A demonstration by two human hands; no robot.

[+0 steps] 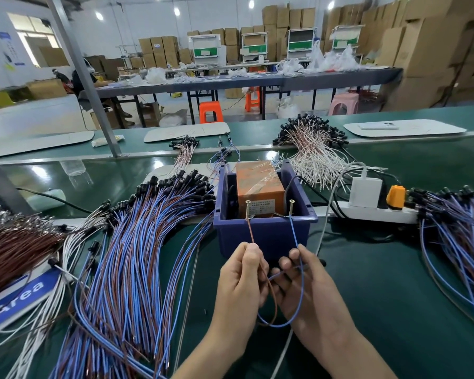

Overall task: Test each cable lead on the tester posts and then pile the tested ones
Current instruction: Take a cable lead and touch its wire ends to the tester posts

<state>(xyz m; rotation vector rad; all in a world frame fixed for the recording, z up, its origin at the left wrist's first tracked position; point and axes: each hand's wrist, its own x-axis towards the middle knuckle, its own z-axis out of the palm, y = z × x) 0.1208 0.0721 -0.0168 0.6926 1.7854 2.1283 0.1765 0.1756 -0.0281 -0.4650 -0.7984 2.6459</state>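
Pinching the brown lead (251,231), the left hand (241,283) holds its tip up at the left screw post (248,209). The right hand (309,285) pinches the blue lead (294,233), whose tip is at the right screw post (291,207). The 2 posts stand in the blue bin (266,237). Either thin tip could likely slip off its post if a hand wavers, giving a false reading.

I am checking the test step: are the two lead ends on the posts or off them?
On, it seems: the brown lead ends at the left post, and the blue lead ends at the right post.
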